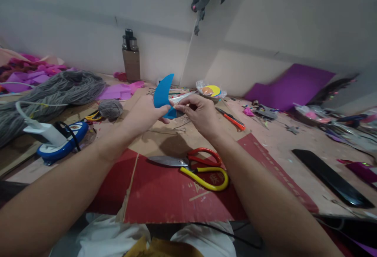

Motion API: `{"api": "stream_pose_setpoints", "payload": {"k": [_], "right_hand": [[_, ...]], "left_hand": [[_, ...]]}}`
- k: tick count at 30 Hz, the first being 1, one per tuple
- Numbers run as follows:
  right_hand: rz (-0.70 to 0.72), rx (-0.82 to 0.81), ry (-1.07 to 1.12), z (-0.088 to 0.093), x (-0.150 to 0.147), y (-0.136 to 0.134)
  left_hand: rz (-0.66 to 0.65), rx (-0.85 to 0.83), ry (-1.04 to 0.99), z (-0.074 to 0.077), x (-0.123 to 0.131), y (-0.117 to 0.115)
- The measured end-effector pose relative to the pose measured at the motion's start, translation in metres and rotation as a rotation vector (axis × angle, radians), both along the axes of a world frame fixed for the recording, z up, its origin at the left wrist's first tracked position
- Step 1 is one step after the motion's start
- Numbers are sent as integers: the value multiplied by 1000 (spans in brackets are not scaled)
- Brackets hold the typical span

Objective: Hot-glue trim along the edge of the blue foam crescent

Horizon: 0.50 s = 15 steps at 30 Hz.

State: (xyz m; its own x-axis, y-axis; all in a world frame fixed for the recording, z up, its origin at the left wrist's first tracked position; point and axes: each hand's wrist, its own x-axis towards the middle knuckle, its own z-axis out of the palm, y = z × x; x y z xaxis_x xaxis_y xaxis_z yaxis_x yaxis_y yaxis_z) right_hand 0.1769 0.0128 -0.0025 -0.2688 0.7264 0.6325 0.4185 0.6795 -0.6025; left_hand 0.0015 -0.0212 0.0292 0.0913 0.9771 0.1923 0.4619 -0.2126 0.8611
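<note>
A blue crescent-shaped piece (163, 92), thin like felt or card, stands up over the work area. My left hand (147, 112) is closed on it, thumb across its lower part. Close beside it, my right hand (198, 110) pinches with thumb and fingertips at the crescent's lower right edge; what sits between those fingertips is too small to make out. Below both hands lie scissors (188, 163) with one red and one yellow handle, blades pointing left, on a red and brown cardboard sheet (165, 194).
Grey yarn (67, 88), a grey yarn ball (110, 109) and a blue power strip (63, 143) with a white plug lie left. Behind are a brown box with dark tops (131, 62) and a purple sheet (288, 86). An orange cutter (232, 120) and a black phone-like slab (331, 176) lie right.
</note>
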Motion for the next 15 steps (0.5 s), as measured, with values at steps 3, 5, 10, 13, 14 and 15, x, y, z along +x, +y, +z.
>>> {"api": "stream_pose_setpoints", "payload": {"k": [3,5,10,13,14,15], "right_hand": [[63,-171,9,0,1,1],[100,-235,20,1,1,0],[97,-276,49,4,0,-1],[87,-292,59,3,1,1],[84,-297,57,3,1,2],[82,-300,58,3,1,2]], "left_hand": [[-69,-19,13,-5,-2,5],[-128,-15,-20,-9,-3,9],[-139,-25,-3,-9,-5,9],[-115,-9,76,-6,-6,7],[-109,0,93,-6,-7,7],[-105,7,101,-5,-7,7]]}}
